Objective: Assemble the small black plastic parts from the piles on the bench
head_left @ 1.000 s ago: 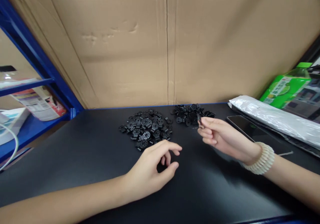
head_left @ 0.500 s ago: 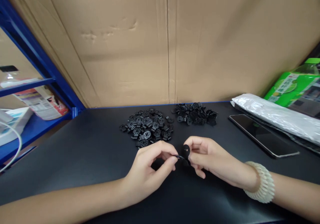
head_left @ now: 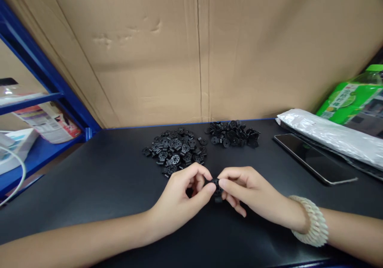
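Observation:
Between my two hands is a small round black plastic part (head_left: 218, 192) with holes in its face and a tab at its lower edge. My left hand (head_left: 185, 198) pinches its left side between thumb and forefinger. From the right, my right hand (head_left: 251, 194) grips it with thumb and forefinger, the other fingers curled below. Fingertips hide much of the part, so whether it is one piece or two joined cannot be made out. Just beyond my left hand lies a pile of round black perforated parts (head_left: 176, 148). A second pile of black discs (head_left: 233, 133) sits farther back, to its right.
On the right lie a phone (head_left: 314, 158) and a silvery plastic bag (head_left: 332, 134), with a green package (head_left: 347, 100) behind. A cardboard wall (head_left: 149, 60) closes off the back of the black table (head_left: 89, 192). A blue shelf frame (head_left: 74, 112) stands left.
My hands have come together. The disc by my right hand and the piece in my left hand, seen apart before, now meet, and the perforated face is turned toward me.

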Tool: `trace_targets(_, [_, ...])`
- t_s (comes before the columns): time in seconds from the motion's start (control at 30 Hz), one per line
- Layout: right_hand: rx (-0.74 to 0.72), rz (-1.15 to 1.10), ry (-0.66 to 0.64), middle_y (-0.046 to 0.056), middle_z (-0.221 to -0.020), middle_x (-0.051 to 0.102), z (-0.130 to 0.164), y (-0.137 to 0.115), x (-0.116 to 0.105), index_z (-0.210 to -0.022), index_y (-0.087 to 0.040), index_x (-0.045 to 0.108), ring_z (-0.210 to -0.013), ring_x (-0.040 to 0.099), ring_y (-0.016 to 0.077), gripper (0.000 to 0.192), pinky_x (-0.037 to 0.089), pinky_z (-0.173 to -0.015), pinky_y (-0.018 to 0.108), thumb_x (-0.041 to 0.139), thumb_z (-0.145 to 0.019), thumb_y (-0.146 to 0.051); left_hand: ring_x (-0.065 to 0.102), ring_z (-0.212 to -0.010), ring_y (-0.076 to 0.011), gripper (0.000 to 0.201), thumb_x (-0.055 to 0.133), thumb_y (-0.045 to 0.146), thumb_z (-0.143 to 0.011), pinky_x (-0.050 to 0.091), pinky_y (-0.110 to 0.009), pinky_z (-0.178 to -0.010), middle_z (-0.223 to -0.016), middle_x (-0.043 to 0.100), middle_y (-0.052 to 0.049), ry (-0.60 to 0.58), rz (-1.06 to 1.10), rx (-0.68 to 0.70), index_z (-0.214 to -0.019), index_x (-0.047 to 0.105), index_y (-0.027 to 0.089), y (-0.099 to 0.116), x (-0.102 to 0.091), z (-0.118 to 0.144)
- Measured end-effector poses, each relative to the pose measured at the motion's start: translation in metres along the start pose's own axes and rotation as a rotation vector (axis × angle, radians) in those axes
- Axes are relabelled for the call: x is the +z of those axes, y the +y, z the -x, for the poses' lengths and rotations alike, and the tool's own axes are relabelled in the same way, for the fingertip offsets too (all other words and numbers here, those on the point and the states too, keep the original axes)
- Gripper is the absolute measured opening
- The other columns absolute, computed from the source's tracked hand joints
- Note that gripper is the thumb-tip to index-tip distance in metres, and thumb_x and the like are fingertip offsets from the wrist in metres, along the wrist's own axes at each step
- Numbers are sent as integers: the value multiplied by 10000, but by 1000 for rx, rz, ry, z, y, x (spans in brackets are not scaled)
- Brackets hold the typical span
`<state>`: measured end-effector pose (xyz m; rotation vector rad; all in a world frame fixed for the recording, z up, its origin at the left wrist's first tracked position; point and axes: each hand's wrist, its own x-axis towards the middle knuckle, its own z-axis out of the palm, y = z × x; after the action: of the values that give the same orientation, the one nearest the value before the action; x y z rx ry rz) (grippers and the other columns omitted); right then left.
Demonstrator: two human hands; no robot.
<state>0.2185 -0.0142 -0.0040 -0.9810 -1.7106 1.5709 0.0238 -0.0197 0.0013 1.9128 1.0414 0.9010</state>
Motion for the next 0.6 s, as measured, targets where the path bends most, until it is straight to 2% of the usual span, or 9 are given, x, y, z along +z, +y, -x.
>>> trace_targets(0.13, [-22, 24, 6, -45, -547, 516, 1, 1, 1, -733, -150, 564, -386, 446, 52, 339, 365, -384, 161, 532, -907, -439, 516, -601, -116, 207, 516, 300, -906, 438, -226, -561, -680, 558, 0, -90, 73, -43, -759, 550, 158, 0, -1, -1])
trace_targets(0.33, [-37, 69, 12, -34, -558, 528, 3, 1, 2, -742, -147, 595, -402, 472, 61, 337, 398, -404, 170, 523, -914, -428, 495, -567, -104, 222, 532, 306, -901, 419, -220, -552, -651, 535, 13, -108, 169, -54, -739, 543, 154, 1, -3, 1])
trace_targets(0.6, [-52, 67, 43, -23, -544, 545, 4, 0, 4, -694, -151, 589, -422, 511, 76, 354, 446, -426, 183, 540, -906, -431, 498, -572, -111, 231, 525, 324, -915, 415, -231, -563, -644, 533, 13, -107, 168, -78, -762, 551, 154, -1, -1, 2])
